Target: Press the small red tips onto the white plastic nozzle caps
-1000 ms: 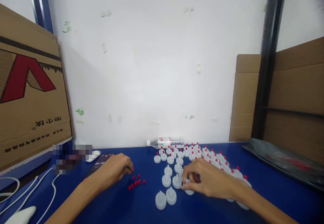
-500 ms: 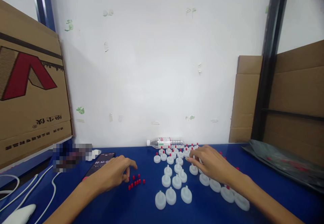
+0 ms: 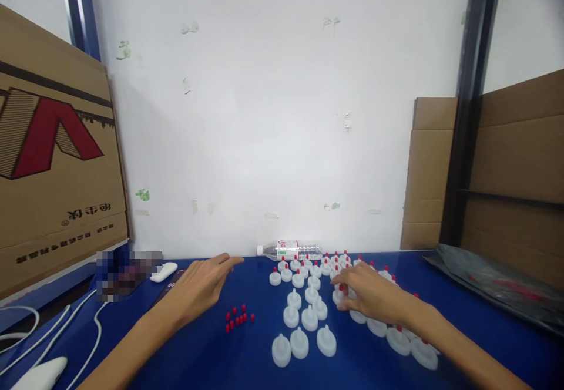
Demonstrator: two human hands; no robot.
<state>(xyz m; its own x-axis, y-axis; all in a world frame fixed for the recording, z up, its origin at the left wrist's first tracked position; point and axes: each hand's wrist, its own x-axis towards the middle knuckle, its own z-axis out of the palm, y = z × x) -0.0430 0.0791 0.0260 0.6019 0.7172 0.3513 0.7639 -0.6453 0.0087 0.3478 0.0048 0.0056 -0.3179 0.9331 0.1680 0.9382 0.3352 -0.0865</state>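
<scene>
Several white bottle caps (image 3: 309, 316) stand in rows on the blue table (image 3: 229, 360), the far ones fitted with red tips (image 3: 298, 271). A small group of loose red tips (image 3: 238, 317) lies left of them. My right hand (image 3: 372, 296) rests among the caps at the right, fingers curled around a white cap with a red tip. My left hand (image 3: 202, 284) is raised a little above the table, fingers stretched forward and holding nothing, over a dark phone (image 3: 170, 287).
A plastic water bottle (image 3: 291, 250) lies against the white wall. Cardboard boxes stand at the left (image 3: 53, 161) and right (image 3: 515, 167). A grey bag (image 3: 493, 278) lies at the right. White cables (image 3: 83, 343) and a white mouse (image 3: 39, 373) sit at the lower left.
My left hand lifted from beside the loose red tips and reached forward with fingers extended. My right hand moved from the near caps toward the red-tipped rows and settled on one.
</scene>
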